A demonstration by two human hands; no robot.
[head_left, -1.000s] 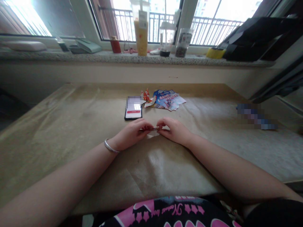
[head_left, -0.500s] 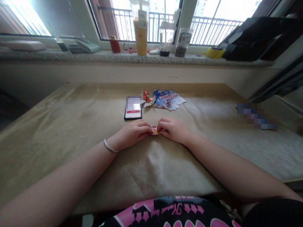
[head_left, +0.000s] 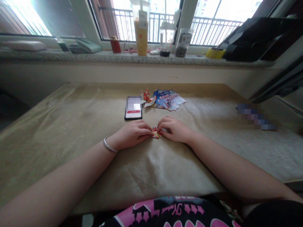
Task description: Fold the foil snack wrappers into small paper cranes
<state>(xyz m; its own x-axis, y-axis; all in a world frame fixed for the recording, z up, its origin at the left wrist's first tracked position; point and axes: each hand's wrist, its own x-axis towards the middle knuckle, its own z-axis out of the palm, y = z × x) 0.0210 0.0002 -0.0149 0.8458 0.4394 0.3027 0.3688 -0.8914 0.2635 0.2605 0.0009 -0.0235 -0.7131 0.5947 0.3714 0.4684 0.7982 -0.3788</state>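
A small folded piece of red, yellow and white printed paper (head_left: 156,132) lies on the brown paper-covered table (head_left: 71,126), pinched between both hands. My left hand (head_left: 131,134), with a silver bangle on its wrist, grips the paper's left side with curled fingers. My right hand (head_left: 175,129) grips its right side, fingertips pressed down on it. Most of the paper is hidden under the fingers.
Beyond the hands lie a phone (head_left: 133,112) with a lit screen, a small red folded paper figure (head_left: 146,94) and a fan of blue printed sheets (head_left: 168,99). The window sill (head_left: 94,56) holds a tall orange drink (head_left: 141,30), cups and jars. A dark case (head_left: 258,37) stands at right.
The paper looked long and flat between my fingertips a second ago. Now it is folded into a smaller, thicker piece, and both hands have closed in around it.
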